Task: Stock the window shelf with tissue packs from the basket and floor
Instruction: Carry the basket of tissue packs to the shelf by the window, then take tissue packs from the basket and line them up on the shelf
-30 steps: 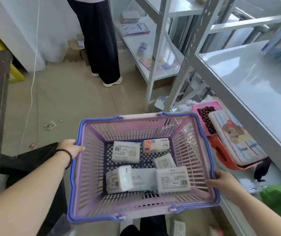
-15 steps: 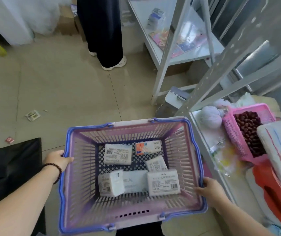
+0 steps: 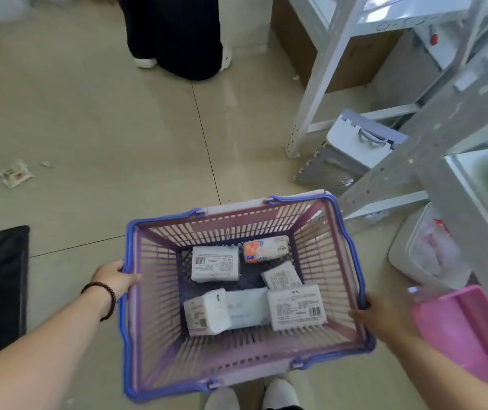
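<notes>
Basket gripped by L hand at 9 o'clock rim, R hand at 3; tissue packs inside, orange one at 1.

tissue pks: 6 | basket: 1 | hands: 2

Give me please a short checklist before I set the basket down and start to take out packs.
1. Left hand grips the basket rim: ok.
2. Right hand grips the opposite rim: ok.
3. Basket level, packs inside: ok.
4. Floor ahead free: not ok, a wrapper lies there.
5. Clear of the other person: ok.
6. Window shelf has room: cannot tell.
</notes>
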